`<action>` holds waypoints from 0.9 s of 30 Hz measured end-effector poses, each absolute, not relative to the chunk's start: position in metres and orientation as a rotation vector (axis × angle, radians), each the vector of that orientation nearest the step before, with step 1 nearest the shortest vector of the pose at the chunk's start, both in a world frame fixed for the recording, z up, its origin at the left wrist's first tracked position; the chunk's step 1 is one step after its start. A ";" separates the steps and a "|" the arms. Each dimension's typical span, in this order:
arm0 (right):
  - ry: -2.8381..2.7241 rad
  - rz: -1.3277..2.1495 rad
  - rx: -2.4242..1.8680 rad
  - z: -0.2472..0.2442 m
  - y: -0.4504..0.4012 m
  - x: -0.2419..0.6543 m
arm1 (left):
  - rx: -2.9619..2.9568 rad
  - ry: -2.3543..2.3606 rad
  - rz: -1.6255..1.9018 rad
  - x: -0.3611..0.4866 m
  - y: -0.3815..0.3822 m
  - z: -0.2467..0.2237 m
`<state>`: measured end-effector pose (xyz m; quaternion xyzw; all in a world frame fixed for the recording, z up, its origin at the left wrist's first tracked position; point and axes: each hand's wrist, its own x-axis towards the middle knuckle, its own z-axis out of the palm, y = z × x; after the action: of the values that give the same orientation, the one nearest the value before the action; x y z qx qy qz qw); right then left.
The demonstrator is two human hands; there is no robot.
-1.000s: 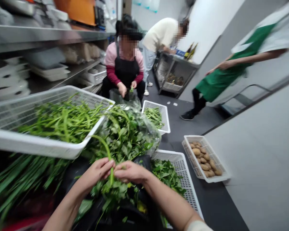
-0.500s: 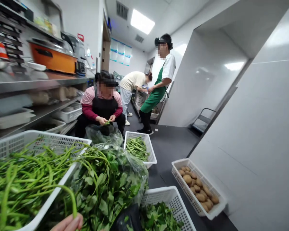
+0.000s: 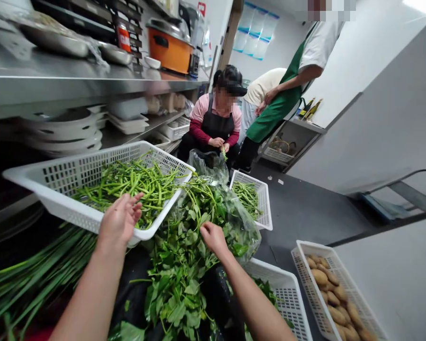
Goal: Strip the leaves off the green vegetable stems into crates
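At 10 o'clock, L hand (image 3: 122, 218), loosely spread, is hovering by white slatted rectangular plastic basket (image 3: 78, 171) of slim bright-green stems (image 3: 152, 182), prob. set for easy reach, while R hand (image 3: 215, 237), apart, curled, is hanging near dark-green leafy heap (image 3: 179, 265) at 12, grip unclear.

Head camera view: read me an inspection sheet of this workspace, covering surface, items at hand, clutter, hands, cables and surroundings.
Surface: dark floor.
Items at hand: green stems in a white basket; leafy greens beside it, with a clear plastic bag along their right.
Clutter: small white scraps on the floor; long green leaves at lower left.
Hands: left hand open at the basket's near side; right hand curled at the leafy greens, grasp unclear.
Cables: nothing seen.
Surroundings: metal shelf bearing an orange pot; seated co-worker; standing co-worker; potatoes at right.
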<state>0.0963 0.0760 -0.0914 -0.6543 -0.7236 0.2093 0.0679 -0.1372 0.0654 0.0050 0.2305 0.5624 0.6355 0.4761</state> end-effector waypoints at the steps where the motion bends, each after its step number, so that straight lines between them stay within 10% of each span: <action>1: -2.157 0.561 -2.034 -0.093 0.090 0.091 | 0.582 1.353 1.546 -0.126 0.060 -0.001; 14: -1.952 0.265 -1.818 -0.049 0.066 0.131 | 1.321 1.396 0.928 -0.048 0.033 -0.034; 27: -1.242 1.392 -1.161 -0.026 0.030 0.121 | 1.282 1.134 0.794 -0.002 0.008 -0.011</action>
<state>0.1209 0.0302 -0.0258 -0.4706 -0.5035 0.5640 0.4548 -0.0019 0.0081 -0.0113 0.5500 0.4867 0.3408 0.5869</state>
